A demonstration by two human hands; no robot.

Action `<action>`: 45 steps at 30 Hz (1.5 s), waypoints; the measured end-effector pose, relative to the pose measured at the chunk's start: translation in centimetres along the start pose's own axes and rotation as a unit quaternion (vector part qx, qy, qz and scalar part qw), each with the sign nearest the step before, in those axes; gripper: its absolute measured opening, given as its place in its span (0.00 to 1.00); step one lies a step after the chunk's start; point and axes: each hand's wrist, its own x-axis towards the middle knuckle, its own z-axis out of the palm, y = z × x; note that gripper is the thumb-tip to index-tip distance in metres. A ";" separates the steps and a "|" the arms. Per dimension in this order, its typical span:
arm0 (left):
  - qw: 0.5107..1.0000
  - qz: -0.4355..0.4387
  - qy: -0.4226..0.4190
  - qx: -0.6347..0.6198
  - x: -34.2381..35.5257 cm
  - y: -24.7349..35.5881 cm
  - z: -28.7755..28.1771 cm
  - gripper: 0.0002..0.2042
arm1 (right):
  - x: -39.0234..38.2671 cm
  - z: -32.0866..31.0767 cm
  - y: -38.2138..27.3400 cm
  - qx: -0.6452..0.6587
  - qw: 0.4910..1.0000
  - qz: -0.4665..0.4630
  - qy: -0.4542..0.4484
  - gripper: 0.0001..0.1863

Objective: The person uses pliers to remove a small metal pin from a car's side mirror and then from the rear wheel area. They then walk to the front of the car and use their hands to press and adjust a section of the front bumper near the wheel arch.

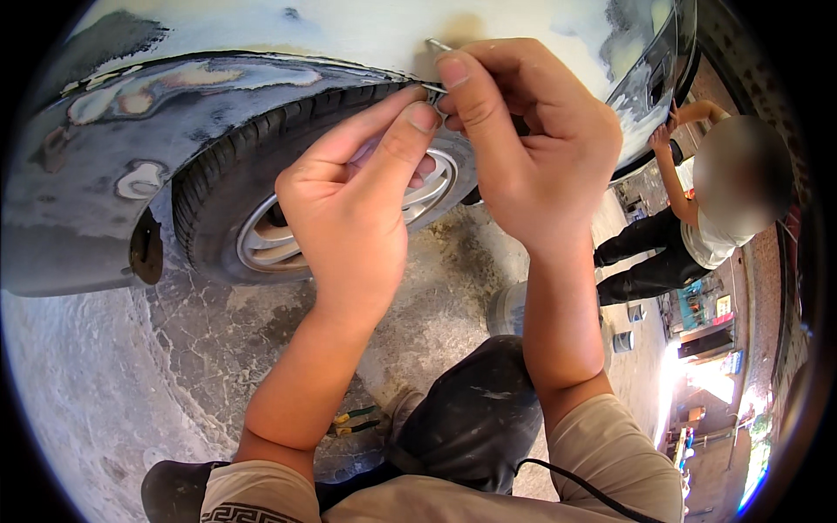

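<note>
Both my hands meet in front of the car's wheel arch, just below the sanded white and grey body panel [366, 30]. My right hand [549, 139] is closed in a pinch, and a thin, pale metal rod [438, 44] pokes out past its thumb and index finger. Between the two sets of fingertips shows a small metal piece [433, 89]; whether it belongs to the rod is hidden. My left hand [357, 192] pinches at that small piece, its thumb against the index finger. Behind my hands is the tire [214, 205] with its silver wheel rim [261, 248].
Pliers [356, 420] with yellow and dark handles lie on the stained concrete floor [235, 331] by my foot. A grey bucket [506, 308] stands beyond my bent knee. To the right, another person [711, 240] has hands on the car. Cans and shelves stand farther off.
</note>
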 end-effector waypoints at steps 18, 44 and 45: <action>0.999 0.030 0.014 -0.001 0.2 0.5 -0.9 0.11 | 0.3 1.1 -1.1 -0.085 0.990 -0.108 -0.018 0.03; 0.998 0.044 0.024 0.026 0.5 1.3 -1.2 0.08 | 0.3 1.9 -1.6 -0.060 0.993 -0.099 0.003 0.03; 0.998 0.044 0.023 0.028 0.5 1.3 -1.1 0.08 | 0.3 1.7 -1.4 -0.066 0.993 -0.096 0.004 0.04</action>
